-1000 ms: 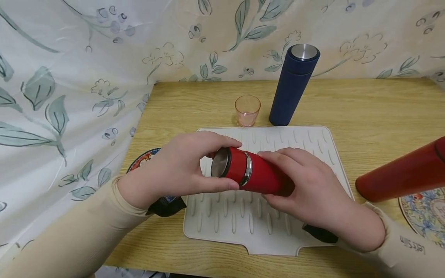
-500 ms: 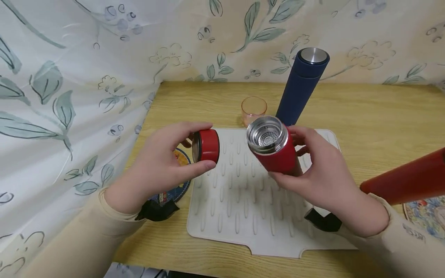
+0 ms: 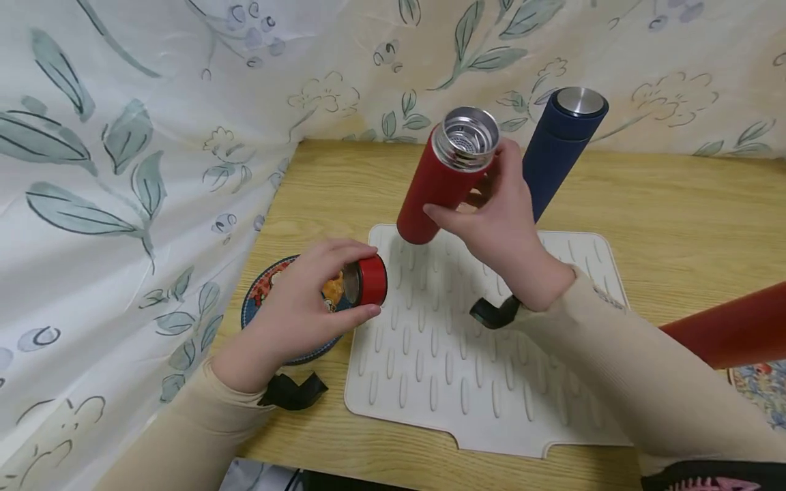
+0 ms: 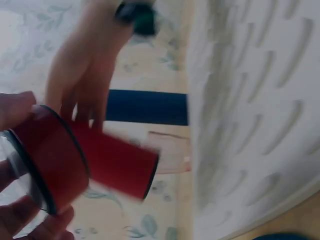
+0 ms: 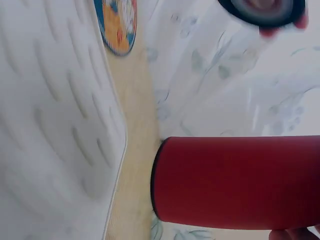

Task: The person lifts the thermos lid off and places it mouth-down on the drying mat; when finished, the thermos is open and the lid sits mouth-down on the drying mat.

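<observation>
My right hand [image 3: 500, 218] grips an uncapped red thermos [image 3: 424, 191] round its side, slightly tilted, above the far left part of the white ridged mat [image 3: 424, 354]. Its steel mouth faces up, and a perforated strainer [image 3: 464, 142] shows inside. Lower and to the left, my left hand [image 3: 297, 303] holds the red thermos lid [image 3: 372, 281] between thumb and fingers, over the mat's left edge. The right wrist view shows the black-edged base of the thermos [image 5: 235, 182] off the table. Behind it, a pink glass [image 4: 172, 150] appears in the left wrist view, largely hidden in the head view.
A tall blue thermos [image 3: 561, 150] stands behind the mat, close to my right hand. At the right edge is another red flask [image 3: 731, 327], beside a patterned plate [image 3: 761, 395]. A colourful plate [image 3: 260, 286] lies under my left hand. Floral cloth [image 3: 344, 54] hangs behind.
The lid has come off the red thermos. My right hand has carried the thermos up and toward the back, turning it upright. My left hand has drawn the lid away leftward.
</observation>
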`<act>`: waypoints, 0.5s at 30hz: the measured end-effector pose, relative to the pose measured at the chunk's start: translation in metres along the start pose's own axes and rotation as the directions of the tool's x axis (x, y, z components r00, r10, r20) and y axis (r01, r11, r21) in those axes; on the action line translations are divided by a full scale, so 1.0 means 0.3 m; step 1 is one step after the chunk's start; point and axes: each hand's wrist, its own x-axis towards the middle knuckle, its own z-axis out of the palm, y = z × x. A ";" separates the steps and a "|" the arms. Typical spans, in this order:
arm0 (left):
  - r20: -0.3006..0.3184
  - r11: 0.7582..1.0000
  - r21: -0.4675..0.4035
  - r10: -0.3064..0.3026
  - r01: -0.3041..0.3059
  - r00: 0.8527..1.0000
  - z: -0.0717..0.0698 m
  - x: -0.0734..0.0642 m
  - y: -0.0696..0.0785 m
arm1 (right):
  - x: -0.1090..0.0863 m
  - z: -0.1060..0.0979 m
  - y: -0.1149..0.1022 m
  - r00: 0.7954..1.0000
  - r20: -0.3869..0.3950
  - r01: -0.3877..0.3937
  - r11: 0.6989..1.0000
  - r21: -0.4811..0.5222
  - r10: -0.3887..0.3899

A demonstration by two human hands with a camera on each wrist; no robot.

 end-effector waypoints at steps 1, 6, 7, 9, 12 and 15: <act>0.027 1.000 0.026 -0.009 0.008 1.000 0.014 0.000 -0.006 | 0.030 0.019 0.006 1.000 0.006 -0.021 1.000 0.007 0.021; 0.155 0.984 0.175 -0.007 -0.020 0.988 0.084 0.017 -0.026 | 0.136 0.082 0.045 0.994 0.012 -0.107 0.994 -0.009 0.107; 0.170 0.980 0.195 -0.001 -0.033 0.986 0.095 0.023 -0.029 | 0.149 0.089 0.052 0.993 0.009 -0.118 0.993 -0.016 0.118; 0.187 0.973 0.226 0.006 -0.049 0.982 0.112 0.036 -0.034 | 0.171 0.102 0.063 0.991 0.004 -0.137 0.990 -0.034 0.137; 0.204 0.964 0.260 0.006 -0.060 0.979 0.145 0.062 -0.042 | 0.193 0.106 0.089 0.985 0.013 -0.169 0.983 -0.065 0.170; 0.224 0.956 0.289 -0.022 -0.045 0.974 0.167 0.085 -0.048 | 0.210 0.108 0.104 0.980 0.026 -0.196 0.977 -0.081 0.198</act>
